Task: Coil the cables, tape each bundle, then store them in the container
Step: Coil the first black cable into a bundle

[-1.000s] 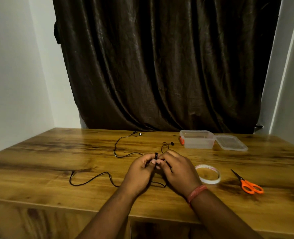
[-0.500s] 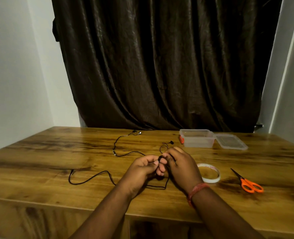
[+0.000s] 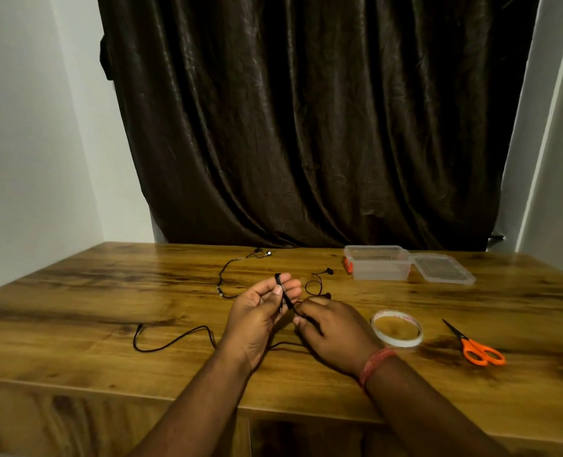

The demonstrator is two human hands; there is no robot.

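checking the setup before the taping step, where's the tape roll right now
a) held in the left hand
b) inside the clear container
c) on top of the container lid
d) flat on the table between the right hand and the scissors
d: the tape roll lies flat on the table, with the right hand on one side and the orange scissors on the other, apart from the clear container.

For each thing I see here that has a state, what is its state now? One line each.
Left hand: holds a few turns of black cable.
Right hand: pinches the cable.
Cable: mostly uncoiled, trailing over the table.
Second cable: loose, untouched.
Container: open.
Lid: off, flat beside the container.
Tape roll: lying flat, unused.
Scissors: closed, lying flat.
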